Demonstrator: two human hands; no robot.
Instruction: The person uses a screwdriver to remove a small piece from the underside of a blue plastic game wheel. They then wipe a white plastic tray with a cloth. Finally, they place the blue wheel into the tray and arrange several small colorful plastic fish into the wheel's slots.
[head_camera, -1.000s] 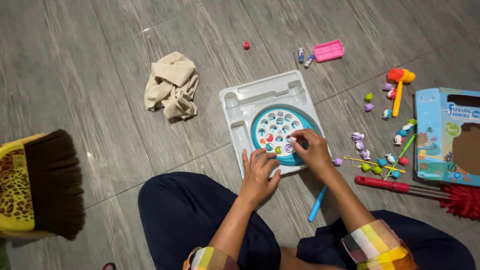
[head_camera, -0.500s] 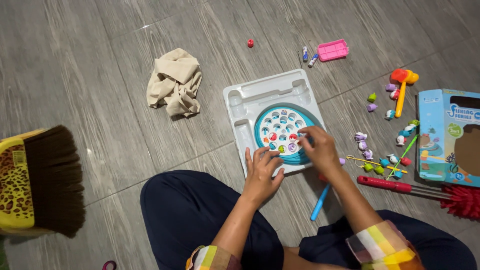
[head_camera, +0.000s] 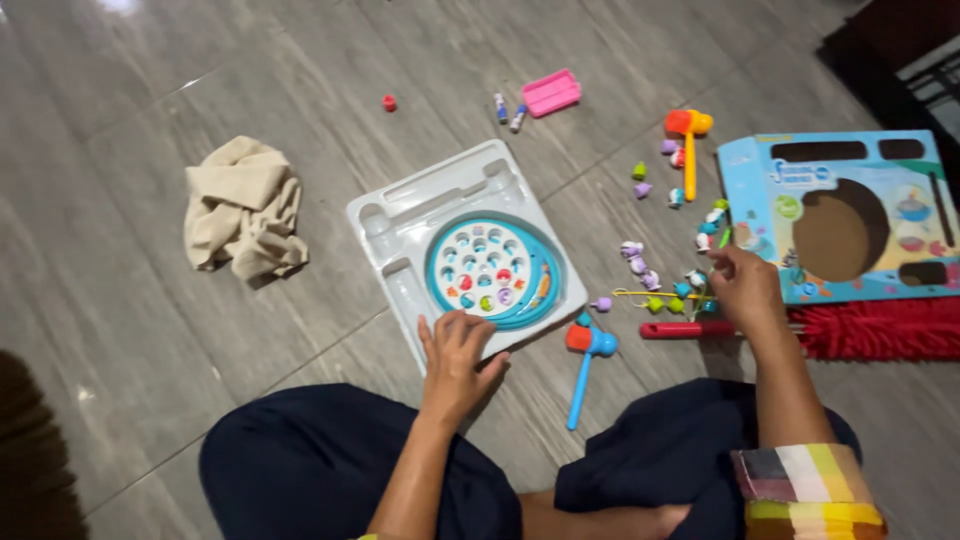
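Nearest, the left hand (head_camera: 458, 352) lies flat with its fingers loosely spread on the near edge of the white moulded plastic tray (head_camera: 400, 225), a grip that presses rather than pinches, apparently to keep the tray from sliding on the grey tiled floor (head_camera: 130, 130). Just beyond its fingertips sits the round blue toy fishing pond (head_camera: 492, 272), nested in the tray's circular recess, a few of its holes showing small coloured fish. Beside that hand, toward the right, a blue-handled toy hammer with an orange head (head_camera: 588, 358) lies on the floor between the person's knees.

Further right, the right hand (head_camera: 745, 288) is stretched out to the cluster of small coloured plastic fish (head_camera: 668, 290); its fingertips are drawn together as if pinching one piece, though whether anything sits between them cannot be told. Just under this grip runs a red-handled duster with a shaggy red head (head_camera: 850, 328), and past it lies the flat blue cardboard toy box with cut-out windows (head_camera: 840, 215).

Beyond the fish rests an orange and yellow toy hammer (head_camera: 689, 140). Far from both hands lie a pink plastic piece (head_camera: 552, 92), two small marker-like sticks (head_camera: 508, 110) and a small red cap (head_camera: 389, 102). Off past the left hand, a crumpled beige cloth (head_camera: 242, 208) lies well apart.
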